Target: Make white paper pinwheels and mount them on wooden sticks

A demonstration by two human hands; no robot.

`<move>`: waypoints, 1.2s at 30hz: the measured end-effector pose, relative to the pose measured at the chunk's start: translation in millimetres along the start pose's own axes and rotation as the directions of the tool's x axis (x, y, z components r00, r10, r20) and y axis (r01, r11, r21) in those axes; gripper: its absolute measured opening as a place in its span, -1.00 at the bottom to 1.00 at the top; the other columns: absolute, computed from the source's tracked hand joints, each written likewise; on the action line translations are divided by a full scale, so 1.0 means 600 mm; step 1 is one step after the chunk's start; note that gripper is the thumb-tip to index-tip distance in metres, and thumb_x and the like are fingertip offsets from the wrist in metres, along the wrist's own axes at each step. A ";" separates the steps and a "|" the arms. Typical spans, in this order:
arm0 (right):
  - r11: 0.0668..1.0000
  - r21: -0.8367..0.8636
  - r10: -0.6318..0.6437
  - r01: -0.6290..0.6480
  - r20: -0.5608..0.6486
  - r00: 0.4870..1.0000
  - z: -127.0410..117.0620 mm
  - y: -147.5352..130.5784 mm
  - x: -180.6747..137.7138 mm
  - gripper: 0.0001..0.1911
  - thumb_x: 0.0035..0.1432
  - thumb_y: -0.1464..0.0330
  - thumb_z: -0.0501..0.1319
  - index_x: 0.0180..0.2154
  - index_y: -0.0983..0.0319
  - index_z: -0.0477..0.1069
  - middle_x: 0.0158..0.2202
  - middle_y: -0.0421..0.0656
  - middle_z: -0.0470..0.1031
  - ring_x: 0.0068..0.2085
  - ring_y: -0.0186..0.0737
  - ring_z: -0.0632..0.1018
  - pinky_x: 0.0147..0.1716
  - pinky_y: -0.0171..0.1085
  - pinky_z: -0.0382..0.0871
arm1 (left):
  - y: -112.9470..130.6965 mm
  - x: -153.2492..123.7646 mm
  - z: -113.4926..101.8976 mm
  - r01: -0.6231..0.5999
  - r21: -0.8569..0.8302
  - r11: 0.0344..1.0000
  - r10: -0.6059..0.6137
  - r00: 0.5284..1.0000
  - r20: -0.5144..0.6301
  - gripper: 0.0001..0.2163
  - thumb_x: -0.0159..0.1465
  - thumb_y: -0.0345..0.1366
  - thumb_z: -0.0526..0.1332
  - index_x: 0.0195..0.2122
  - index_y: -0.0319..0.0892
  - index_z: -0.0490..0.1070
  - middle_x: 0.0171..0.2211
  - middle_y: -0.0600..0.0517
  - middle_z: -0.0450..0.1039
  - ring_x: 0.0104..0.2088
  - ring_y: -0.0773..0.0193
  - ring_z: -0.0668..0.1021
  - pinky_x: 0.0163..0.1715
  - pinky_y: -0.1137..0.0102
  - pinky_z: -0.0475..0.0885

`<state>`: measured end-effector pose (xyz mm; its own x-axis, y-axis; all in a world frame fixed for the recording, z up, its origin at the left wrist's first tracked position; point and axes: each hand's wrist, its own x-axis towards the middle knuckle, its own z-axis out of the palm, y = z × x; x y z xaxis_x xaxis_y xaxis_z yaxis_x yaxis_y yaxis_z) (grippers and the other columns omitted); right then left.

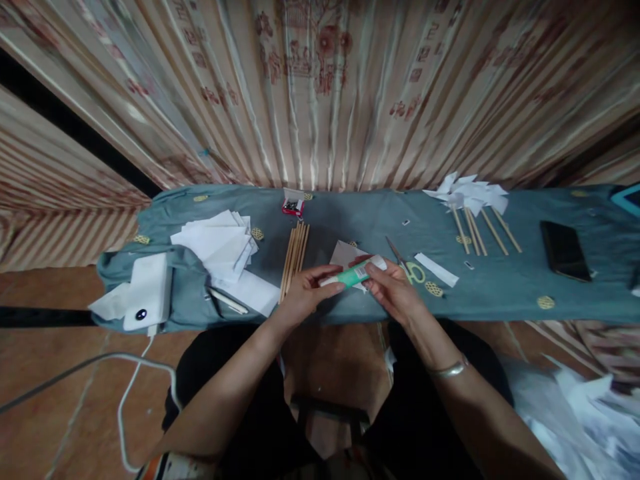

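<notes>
A green and white glue stick (356, 274) lies tilted between my two hands above the near edge of the table. My left hand (311, 288) grips its left end, thumb along the front. Around the right end, by the white cap, the fingers of my right hand (391, 285) are closed. Partly hidden below the glue stick is a piece of white paper (344, 252) on the cloth. Just right of my right hand lie scissors (414, 271) with yellow-green handles and a white paper strip (437, 269).
Wooden sticks (296, 253) lie left of centre, with a small red box (293, 203) behind them. Stacked white paper (220, 243), a pen (228, 301) and a white power bank (148, 291) are at left. Paper pinwheels (470, 193) on sticks and a black phone (565, 251) lie at right.
</notes>
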<state>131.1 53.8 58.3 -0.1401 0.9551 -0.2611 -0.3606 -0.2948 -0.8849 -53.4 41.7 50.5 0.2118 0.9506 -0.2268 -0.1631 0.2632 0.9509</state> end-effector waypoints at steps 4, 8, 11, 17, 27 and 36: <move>0.998 0.062 -0.018 0.023 -0.077 0.997 -0.014 -0.004 0.002 -0.66 -0.18 0.16 0.52 -0.36 0.19 0.58 -0.40 -0.20 0.64 -0.37 -0.30 0.60 -0.30 -0.35 0.51 | -0.013 0.013 0.006 0.009 0.006 1.000 -0.009 1.000 -0.030 -0.60 -0.09 -0.22 0.50 -0.20 -0.21 0.61 -0.27 -0.03 0.65 -0.32 0.25 0.61 -0.19 0.32 0.51; 0.991 0.125 -0.026 0.048 -0.173 0.985 -0.039 -0.008 0.010 -0.67 -0.18 0.16 0.53 -0.38 0.19 0.57 -0.40 -0.22 0.63 -0.38 -0.34 0.59 -0.35 -0.41 0.52 | -0.016 0.021 0.005 -0.006 0.070 0.998 0.010 0.999 -0.048 -0.57 -0.07 -0.17 0.49 -0.16 -0.23 0.58 -0.25 -0.06 0.64 -0.28 0.21 0.62 -0.17 0.30 0.51; 0.981 0.183 -0.021 0.068 -0.245 0.969 -0.061 -0.014 0.015 -0.68 -0.16 0.17 0.52 -0.38 0.18 0.55 -0.37 -0.25 0.63 -0.38 -0.36 0.60 -0.37 -0.41 0.53 | -0.008 0.026 -0.005 -0.065 0.133 0.989 0.076 0.994 -0.073 -0.52 -0.02 -0.13 0.46 -0.08 -0.22 0.52 -0.21 -0.07 0.63 -0.22 0.18 0.62 -0.14 0.29 0.50; 0.955 0.294 0.047 0.021 -0.222 0.974 -0.081 -0.012 0.015 -0.66 -0.22 0.23 0.56 -0.38 0.17 0.55 -0.41 -0.29 0.63 -0.41 -0.41 0.59 -0.37 -0.47 0.56 | 0.006 0.048 -0.036 -0.172 0.713 0.680 0.316 0.946 -0.072 -0.76 0.16 -0.21 0.32 -0.17 -0.17 0.52 -0.29 -0.02 0.58 -0.31 0.20 0.57 -0.23 0.33 0.47; 0.944 0.329 0.063 -0.020 -0.121 0.991 -0.071 -0.010 0.012 -0.75 -0.15 0.33 0.55 -0.37 0.16 0.58 -0.34 -0.25 0.68 -0.31 -0.37 0.66 -0.25 -0.44 0.60 | -0.026 0.110 -0.039 -0.324 0.917 0.234 0.446 0.874 0.195 -0.66 0.21 -0.47 0.19 0.01 -0.18 0.49 0.07 -0.12 0.48 0.12 -0.01 0.45 0.19 0.02 0.33; 0.910 0.413 0.074 -0.034 -0.079 0.994 -0.062 0.001 0.011 -0.77 -0.11 0.35 0.53 -0.36 0.15 0.58 -0.33 -0.30 0.68 -0.29 -0.38 0.67 -0.16 -0.42 0.60 | -0.006 0.050 0.020 -0.285 0.184 0.940 0.298 0.954 -0.042 -0.57 0.16 -0.26 0.35 0.08 -0.09 0.46 0.02 -0.07 0.51 -0.07 0.17 0.55 -0.10 0.28 0.49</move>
<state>164.1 61.1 41.9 -0.0925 0.9302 -0.3553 -0.7040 -0.3134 -0.6373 -34.7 67.2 42.9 0.1132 0.9919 0.0580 -0.0363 -0.0542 0.9979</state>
